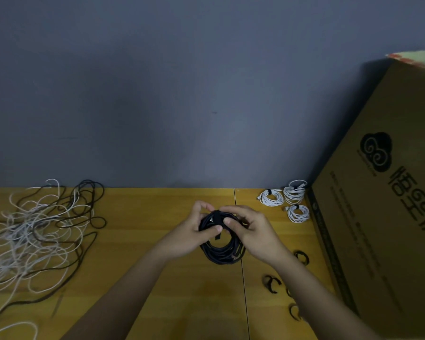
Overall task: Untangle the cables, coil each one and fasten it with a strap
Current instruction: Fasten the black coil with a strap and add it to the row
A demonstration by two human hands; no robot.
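So right now I've got the black coiled cable (221,251) held up over the middle of the tabletop (142,217), both hands on its top edge. My left hand (194,231) is grasping the coil from the left side, thumb pressed across the bundle. My right hand (248,231) is pinching the black strap (217,217) that's wrapped over the top of the coil; one strap end hangs down just under my thumbs.

Off to the left there's the tangled pile of cables (39,231), white and dark ones all mixed together. Far right, next to the cardboard box (383,217), three white coiled cables (286,201) sit close together, each with a dark strap on it. A few loose straps (271,283) lie curled on the wood near my right forearm, a bit blurry.
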